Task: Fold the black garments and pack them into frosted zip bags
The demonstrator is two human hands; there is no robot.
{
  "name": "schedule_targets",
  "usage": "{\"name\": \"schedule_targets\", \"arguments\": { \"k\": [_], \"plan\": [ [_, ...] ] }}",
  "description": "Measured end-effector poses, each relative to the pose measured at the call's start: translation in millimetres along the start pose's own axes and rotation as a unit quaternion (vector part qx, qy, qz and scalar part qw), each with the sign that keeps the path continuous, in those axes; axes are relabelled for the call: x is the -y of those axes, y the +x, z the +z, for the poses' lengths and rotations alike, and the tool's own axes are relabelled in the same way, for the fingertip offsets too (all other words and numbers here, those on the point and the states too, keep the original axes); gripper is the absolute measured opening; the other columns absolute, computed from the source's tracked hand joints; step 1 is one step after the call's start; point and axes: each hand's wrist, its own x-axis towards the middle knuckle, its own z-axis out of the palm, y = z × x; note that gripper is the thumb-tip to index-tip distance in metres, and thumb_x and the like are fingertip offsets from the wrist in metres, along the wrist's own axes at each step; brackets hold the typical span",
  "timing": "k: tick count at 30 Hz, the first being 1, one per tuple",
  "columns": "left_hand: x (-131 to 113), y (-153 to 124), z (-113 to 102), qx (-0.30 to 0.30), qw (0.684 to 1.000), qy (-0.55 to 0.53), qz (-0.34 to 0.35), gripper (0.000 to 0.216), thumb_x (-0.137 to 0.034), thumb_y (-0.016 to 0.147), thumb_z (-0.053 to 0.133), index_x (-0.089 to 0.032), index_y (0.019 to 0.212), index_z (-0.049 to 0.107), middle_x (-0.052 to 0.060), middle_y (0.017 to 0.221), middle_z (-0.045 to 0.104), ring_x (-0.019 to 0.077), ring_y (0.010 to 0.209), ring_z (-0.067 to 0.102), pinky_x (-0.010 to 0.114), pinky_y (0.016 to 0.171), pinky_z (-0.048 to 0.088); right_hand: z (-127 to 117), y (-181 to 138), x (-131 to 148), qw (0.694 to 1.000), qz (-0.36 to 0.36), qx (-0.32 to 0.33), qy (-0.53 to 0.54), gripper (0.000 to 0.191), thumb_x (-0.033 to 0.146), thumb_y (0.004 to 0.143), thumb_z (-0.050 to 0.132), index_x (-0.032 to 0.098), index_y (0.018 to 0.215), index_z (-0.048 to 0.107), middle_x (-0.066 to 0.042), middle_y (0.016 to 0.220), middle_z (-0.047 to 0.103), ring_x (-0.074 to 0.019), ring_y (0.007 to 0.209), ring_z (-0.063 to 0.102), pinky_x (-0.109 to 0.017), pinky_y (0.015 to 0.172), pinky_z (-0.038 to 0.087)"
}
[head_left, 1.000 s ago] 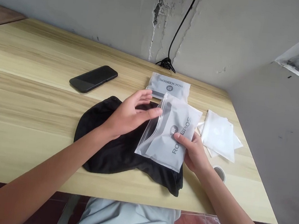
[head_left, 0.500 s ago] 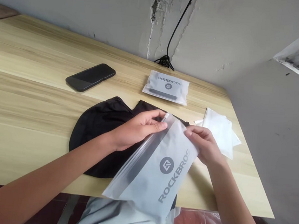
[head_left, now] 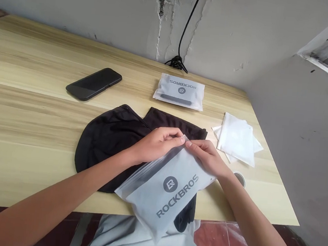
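- Okay: frosted ROCKBROS zip bag (head_left: 164, 194) sits over the worktop (head_left: 21, 124) front edge, lower corner hanging past it.
- Left hand (head_left: 157, 143) and right hand (head_left: 207, 156) pinch its top edge; fingers (head_left: 196, 144) narrow, holding the bag, tips nearly meeting at the zip.
- Black fabric (head_left: 105, 156) lies under the bag.
- Farther out: second ROCKBROS bag (head_left: 180, 91), white flat bags (head_left: 236, 139), phone (head_left: 94, 83).
- Risk: slick film could slip from the pinch, and the overhanging corner could drag the bag off the edge.

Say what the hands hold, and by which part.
The left hand and right hand pinch a frosted ROCKBROS zip bag by its zip edge, near the corner.
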Motion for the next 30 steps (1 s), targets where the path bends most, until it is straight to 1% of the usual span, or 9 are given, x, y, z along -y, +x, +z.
{"name": "schedule_targets", "arguments": {
  "k": [7, 11, 14, 16, 22, 25, 27, 28, 30],
  "plan": [
    [-5.1, 2.1, -9.2, -0.016, 0.997, 0.039, -0.059, 0.027, -0.043, 0.087, 0.069, -0.02, 0.074, 0.072, 0.0, 0.067, 0.061, 0.0143, 0.06, 0.053, 0.025, 0.054, 0.037, -13.7, 8.6, -2.1, 0.995, 0.006, -0.074, 0.067, 0.049, 0.063, 0.084, 0.078, 0.02, 0.065, 0.066, 0.001, 0.057, 0.056, -0.0115, 0.049, 0.048, -0.026, 0.044, 0.031],
    [-15.2, -0.7, -22.8, -0.003, 0.998, 0.021, -0.055, 0.025, -0.038, 0.082, 0.071, -0.019, 0.066, 0.07, 0.0, 0.061, 0.061, 0.0132, 0.055, 0.053, 0.025, 0.051, 0.037, -34.5, 4.4, 3.2, 0.979, -0.024, -0.187, 0.075, 0.046, 0.06, 0.079, 0.083, 0.022, 0.06, 0.063, 0.001, 0.054, 0.055, -0.0125, 0.047, 0.046, -0.027, 0.042, 0.032],
    [-21.6, -2.1, -36.5, 0.03, 0.997, 0.015, -0.075, 0.025, -0.038, 0.082, 0.072, -0.018, 0.066, 0.072, 0.004, 0.064, 0.07, 0.017, 0.056, 0.064, 0.025, 0.049, 0.042, -54.0, -1.2, 3.9, 0.959, -0.043, -0.274, 0.058, 0.045, 0.055, 0.082, 0.08, 0.024, 0.058, 0.058, 0.001, 0.053, 0.051, -0.0136, 0.046, 0.044, -0.029, 0.042, 0.032],
    [-24.4, -2.8, -45.7, 0.057, 0.994, 0.021, -0.093, 0.025, -0.038, 0.083, 0.072, -0.018, 0.069, 0.074, 0.008, 0.068, 0.075, 0.0204, 0.06, 0.071, 0.025, 0.051, 0.047, -63.4, -3.7, 3.1, 0.955, -0.048, -0.289, 0.05, 0.045, 0.056, 0.084, 0.079, 0.025, 0.059, 0.057, 0.001, 0.054, 0.051, -0.0142, 0.046, 0.043, -0.029, 0.043, 0.032],
    [-33.2, -11.3, -70.3, 0.086, 0.983, 0.139, -0.082, 0.028, -0.041, 0.09, 0.067, -0.021, 0.071, 0.073, 0.007, 0.075, 0.077, 0.0223, 0.07, 0.074, 0.027, 0.061, 0.054, -59.3, -0.6, 1.0, 0.957, -0.054, -0.276, 0.065, 0.044, 0.057, 0.083, 0.082, 0.023, 0.061, 0.063, 0.0, 0.058, 0.055, -0.0135, 0.049, 0.045, -0.029, 0.045, 0.036],
    [-32.3, -12.9, -63.7, -0.057, 0.953, 0.297, 0.018, 0.022, -0.041, 0.093, 0.066, -0.025, 0.096, 0.081, 0.006, 0.106, 0.081, 0.0275, 0.099, 0.075, 0.035, 0.091, 0.058, -45.3, 6.4, -3.7, 0.967, -0.034, -0.235, 0.097, 0.04, 0.058, 0.084, 0.081, 0.023, 0.073, 0.068, 0.0, 0.067, 0.061, -0.0144, 0.057, 0.054, -0.029, 0.051, 0.045],
    [-25.3, -10.1, -47.7, -0.146, 0.911, 0.371, 0.105, 0.037, -0.043, 0.093, 0.069, -0.028, 0.126, 0.077, 0.008, 0.141, 0.071, 0.0342, 0.134, 0.062, 0.046, 0.119, 0.043, -35.1, 10.9, -8.1, 0.974, -0.017, -0.187, 0.124, 0.035, 0.057, 0.085, 0.08, 0.023, 0.083, 0.071, 0.0, 0.076, 0.066, -0.0154, 0.067, 0.061, -0.028, 0.059, 0.051],
    [-19.9, -7.9, -37.7, -0.147, 0.898, 0.393, 0.134, 0.048, -0.045, 0.093, 0.07, -0.029, 0.138, 0.071, 0.008, 0.155, 0.061, 0.0363, 0.147, 0.051, 0.052, 0.128, 0.03, -30.4, 12.7, -10.2, 0.978, -0.009, -0.16, 0.134, 0.032, 0.055, 0.087, 0.079, 0.024, 0.091, 0.072, 0.0, 0.083, 0.069, -0.0163, 0.073, 0.064, -0.028, 0.063, 0.054],
    [-6.8, -3.2, -18.3, -0.08, 0.892, 0.415, 0.16, 0.06, -0.051, 0.094, 0.07, -0.033, 0.151, 0.06, 0.006, 0.168, 0.047, 0.0368, 0.16, 0.032, 0.059, 0.133, 0.008, -22.9, 14.7, -13.7, 0.982, 0.008, -0.124, 0.142, 0.033, 0.054, 0.089, 0.077, 0.027, 0.109, 0.073, -0.002, 0.098, 0.074, -0.0187, 0.086, 0.069, -0.03, 0.073, 0.059]
  ]
}}
